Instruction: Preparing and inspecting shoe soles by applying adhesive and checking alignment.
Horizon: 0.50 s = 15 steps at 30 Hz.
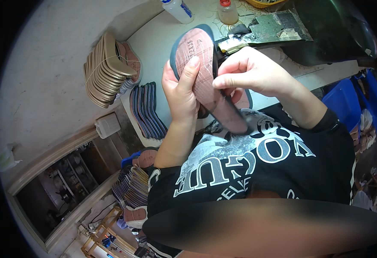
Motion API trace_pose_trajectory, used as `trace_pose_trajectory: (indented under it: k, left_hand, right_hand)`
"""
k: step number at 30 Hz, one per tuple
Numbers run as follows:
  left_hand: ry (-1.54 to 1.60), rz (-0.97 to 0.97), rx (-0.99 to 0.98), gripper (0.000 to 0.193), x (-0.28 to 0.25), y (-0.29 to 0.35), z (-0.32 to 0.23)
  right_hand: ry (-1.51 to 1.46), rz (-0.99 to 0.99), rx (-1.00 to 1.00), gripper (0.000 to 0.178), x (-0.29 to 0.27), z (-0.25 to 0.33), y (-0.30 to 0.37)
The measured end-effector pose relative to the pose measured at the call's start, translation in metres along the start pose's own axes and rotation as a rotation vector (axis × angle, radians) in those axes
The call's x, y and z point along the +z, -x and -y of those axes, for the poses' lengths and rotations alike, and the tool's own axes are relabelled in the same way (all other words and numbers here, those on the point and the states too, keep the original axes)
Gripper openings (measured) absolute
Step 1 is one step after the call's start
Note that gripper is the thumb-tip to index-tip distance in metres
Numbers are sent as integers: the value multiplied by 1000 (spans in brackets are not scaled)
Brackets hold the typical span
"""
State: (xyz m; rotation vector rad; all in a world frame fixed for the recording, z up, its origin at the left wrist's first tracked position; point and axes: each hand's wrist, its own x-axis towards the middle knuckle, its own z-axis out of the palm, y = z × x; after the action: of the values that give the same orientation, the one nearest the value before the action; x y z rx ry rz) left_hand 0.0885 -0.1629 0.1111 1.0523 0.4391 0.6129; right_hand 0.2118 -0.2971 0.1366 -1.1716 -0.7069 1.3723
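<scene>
A shoe insole [206,71], reddish-brown on the face toward me with a dark rim, is held up slantwise in front of my chest. My left hand [182,88] grips its left side, thumb flat on the brown face and the fingers behind. At the insole's right edge, my right hand [251,71] is closed, with thumb and index finger pinched on the rim; its other fingers are partly hidden behind. The lower end of the insole reaches down against my black shirt. Behind it, part of another brown piece with a dark edge [244,101] shows.
On the white table [154,47] stand a white bottle [177,10] and a red-capped bottle [227,13], near a worn green board [278,28]. Left are a tied gold bundle [107,75] and a row of dark soles [147,112]. Blue plastic [345,101] is at right.
</scene>
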Motion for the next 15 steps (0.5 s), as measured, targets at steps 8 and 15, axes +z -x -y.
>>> trace_pose_trajectory:
  k: [8, 15]
  left_hand:
    - [-21, -112, 7, 29, 14, -14, 28]
    - [-49, -125, -17, 30, -5, -53, 41]
  right_hand:
    - [53, -277, -32, 24, -12, -55, 4]
    - [-180, -102, 122, 33, -9, -66, 38]
